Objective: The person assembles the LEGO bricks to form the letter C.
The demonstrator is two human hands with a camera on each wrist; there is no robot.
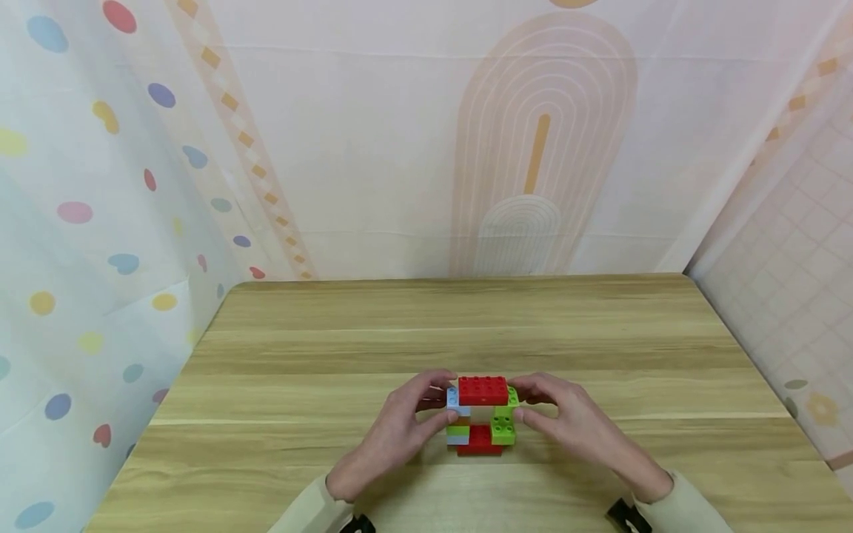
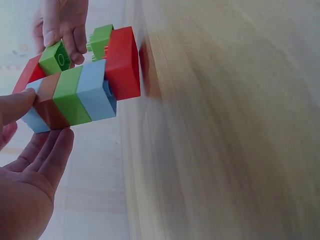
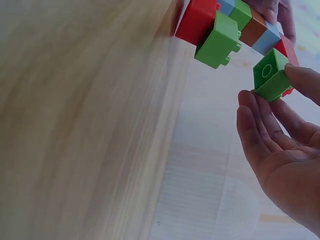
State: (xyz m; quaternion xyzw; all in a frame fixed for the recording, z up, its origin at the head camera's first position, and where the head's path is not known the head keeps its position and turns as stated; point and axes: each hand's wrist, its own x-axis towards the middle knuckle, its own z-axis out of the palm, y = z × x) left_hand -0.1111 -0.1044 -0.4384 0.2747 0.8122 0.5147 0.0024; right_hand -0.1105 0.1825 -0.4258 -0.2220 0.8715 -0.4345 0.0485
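Observation:
A small frame of toy building bricks stands on the table between both hands. Its base is a red brick (image 1: 477,446); a wider red brick (image 1: 483,391) lies across the top. The left column stacks a light blue brick (image 2: 94,90), a green brick (image 2: 70,97), a brown brick (image 2: 49,102) and an upper light blue brick (image 1: 453,398). My left hand (image 1: 403,418) pinches that column near its top. My right hand (image 1: 576,422) pinches the upper green brick (image 3: 272,75) under the red top. Below it, a gap separates it from a lower green brick (image 3: 217,40) on the base.
The wooden table (image 1: 320,355) extends around the bricks to its far edge. Behind it hangs a pale patterned curtain (image 1: 373,148), with another dotted cloth (image 1: 87,281) along the left side. Dark straps (image 1: 628,516) sit at both wrists.

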